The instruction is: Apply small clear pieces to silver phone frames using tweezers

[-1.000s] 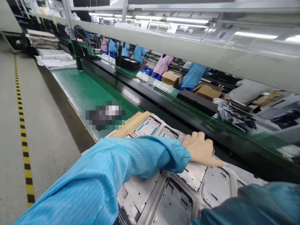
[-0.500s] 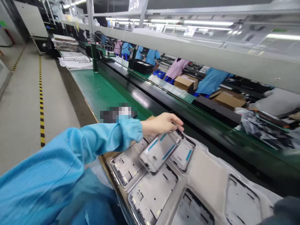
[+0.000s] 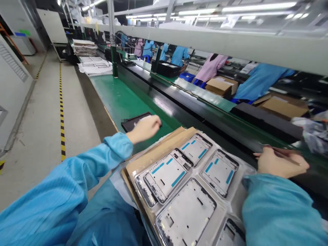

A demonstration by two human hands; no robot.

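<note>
My left hand, fingers curled and nothing visible in them, hovers at the near edge of a dark, flat tray-like piece on the green bench. My right hand is closed at the far right, around what looks like a thin flat piece seen edge-on; its kind is unclear. Between my arms, a clear plastic tray holds several metal phone frames. One phone frame with blue strips lies tilted over another frame. Two more with blue strips sit in pockets. A plain phone frame lies nearer me.
Cardboard lies under the tray. Beyond runs a dark conveyor channel. Stacked sheets stand at the bench's far end. Co-workers in blue and pink smocks sit across the line beside cardboard boxes. A grey rail crosses above.
My left hand has let go of the blue-striped phone frame, now lying on the tray, and moved left to the dark piece. My right hand has come fully into view. The camera has turned left.
</note>
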